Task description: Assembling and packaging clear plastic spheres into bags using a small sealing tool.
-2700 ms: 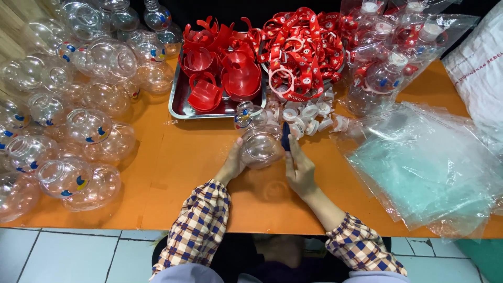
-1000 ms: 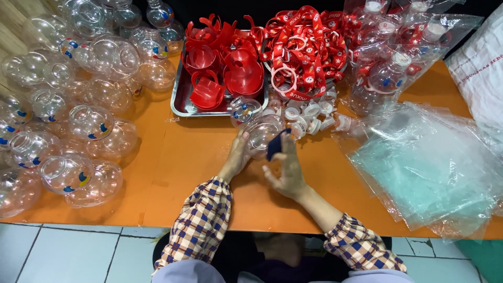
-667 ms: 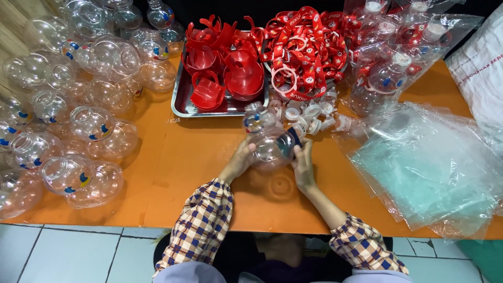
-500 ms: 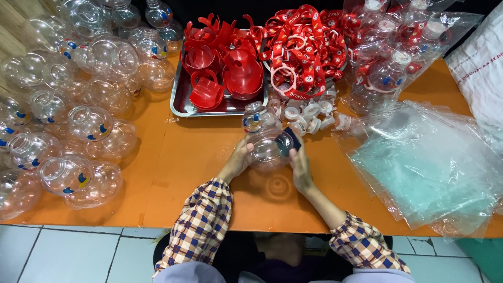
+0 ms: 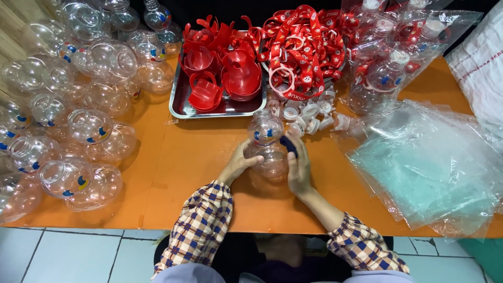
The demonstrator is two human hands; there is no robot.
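Two hands grip one clear bottle (image 5: pixel 266 144) on the orange table (image 5: pixel 188 157): left hand (image 5: pixel 238 162) and right hand (image 5: pixel 298 167) clamped against its sides. One steel tray (image 5: pixel 181 102) holds red funnels (image 5: pixel 225 73).

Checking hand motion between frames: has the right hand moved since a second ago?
Yes. The right hand has come back against the clear bottle, nearer the steel tray.

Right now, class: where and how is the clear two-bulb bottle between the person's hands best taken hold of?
Probably at the narrow waist between the two bulbs of the clear bottle, coming in from both sides. It stands upright on the orange table, and the round bulbs would likely slip. The left hand already cups the lower bulb; the right hand presses the opposite side.
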